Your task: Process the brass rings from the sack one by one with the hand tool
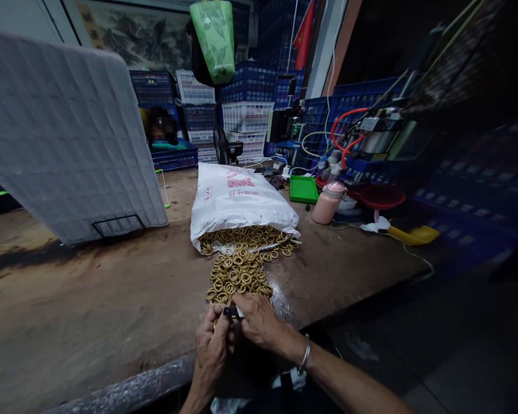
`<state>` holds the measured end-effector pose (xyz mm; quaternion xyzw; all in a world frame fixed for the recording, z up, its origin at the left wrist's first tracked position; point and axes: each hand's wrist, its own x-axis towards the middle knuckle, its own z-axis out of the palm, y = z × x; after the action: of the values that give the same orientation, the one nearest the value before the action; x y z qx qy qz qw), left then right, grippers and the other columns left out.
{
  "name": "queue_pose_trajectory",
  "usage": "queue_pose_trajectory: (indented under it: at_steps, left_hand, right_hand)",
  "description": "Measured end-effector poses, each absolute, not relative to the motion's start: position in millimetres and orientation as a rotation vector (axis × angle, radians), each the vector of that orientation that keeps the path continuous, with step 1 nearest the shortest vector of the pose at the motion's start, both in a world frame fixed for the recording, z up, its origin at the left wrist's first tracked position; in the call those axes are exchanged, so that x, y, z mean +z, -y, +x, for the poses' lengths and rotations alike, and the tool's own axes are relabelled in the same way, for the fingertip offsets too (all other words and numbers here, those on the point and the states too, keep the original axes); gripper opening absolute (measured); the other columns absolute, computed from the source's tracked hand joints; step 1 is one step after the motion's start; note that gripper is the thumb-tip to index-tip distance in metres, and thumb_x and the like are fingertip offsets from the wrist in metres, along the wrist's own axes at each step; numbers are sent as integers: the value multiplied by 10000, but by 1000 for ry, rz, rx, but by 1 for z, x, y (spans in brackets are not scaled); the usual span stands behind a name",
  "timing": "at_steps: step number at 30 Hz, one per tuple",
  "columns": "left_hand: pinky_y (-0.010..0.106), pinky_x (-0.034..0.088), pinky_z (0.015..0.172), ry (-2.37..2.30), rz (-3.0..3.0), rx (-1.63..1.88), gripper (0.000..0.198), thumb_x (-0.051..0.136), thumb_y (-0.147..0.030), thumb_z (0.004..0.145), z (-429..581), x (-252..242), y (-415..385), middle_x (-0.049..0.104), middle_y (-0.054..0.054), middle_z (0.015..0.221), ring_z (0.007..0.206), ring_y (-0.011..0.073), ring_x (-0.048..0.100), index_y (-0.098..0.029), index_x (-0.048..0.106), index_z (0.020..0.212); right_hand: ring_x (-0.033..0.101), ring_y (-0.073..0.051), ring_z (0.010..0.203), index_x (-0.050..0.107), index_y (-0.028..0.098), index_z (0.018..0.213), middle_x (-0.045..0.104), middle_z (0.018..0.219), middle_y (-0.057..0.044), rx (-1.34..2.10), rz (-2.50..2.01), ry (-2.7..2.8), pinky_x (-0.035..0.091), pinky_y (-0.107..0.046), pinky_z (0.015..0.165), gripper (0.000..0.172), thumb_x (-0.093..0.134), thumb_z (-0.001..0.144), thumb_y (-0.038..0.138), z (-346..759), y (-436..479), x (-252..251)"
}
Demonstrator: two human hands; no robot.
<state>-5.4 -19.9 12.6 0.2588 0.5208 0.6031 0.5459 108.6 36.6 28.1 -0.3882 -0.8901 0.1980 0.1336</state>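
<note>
At the near edge of the table my left hand [211,342] is closed, its fingertips pinching a brass-coloured ring [216,324] that is mostly hidden. My right hand [261,322], with a silver bangle on its wrist, grips a small black-and-white tool [232,312] whose dark end reaches the left fingertips. Its exact kind cannot be made out. Just beyond both hands lies a heap of brass-coloured rings [239,273]. They spill from the open mouth of a white sack [242,198] with red print, which rests on its side.
A tall whitish ribbed panel [69,132] stands on a wire holder at left. To the right are a green tray [303,190], a pink bottle [328,202], a red dish [382,196] and a machine with orange hoses [373,135]. Stacked crates [248,118] and a person [162,126] are behind.
</note>
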Motion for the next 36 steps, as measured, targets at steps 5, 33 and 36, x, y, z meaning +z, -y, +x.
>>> queue_pose_trajectory:
  at_steps: [5,33,36]
  left_hand:
    - [133,279,318,-1297,629,1389,364,617,-511,628,-6,13,26,453,-89,450,328,39,373,-188,487,735]
    - [164,201,289,-865,309,1283,335,712,-442,535,-23,-22,10,586,13,470,247,32,361,-141,583,607]
    - [180,291,366,-900,332,1400,384,756,-450,427,-22,-27,4,575,20,441,348,84,481,-145,539,514]
  right_hand:
    - [521,-151,635,490,180,894,597,722,-36,474,-1280,2648,240,-242,550,254,399,682,75,108,-47,28]
    - [542,-215,879,557,146,994,593,985,-115,216,-1572,2500,344,-290,712,292,408,743,140,82,-156,1]
    - [557,-205,887,563,167,1006,602,996,-104,213,-1438,2516,371,-281,730,367,397,686,94,91,-159,-2]
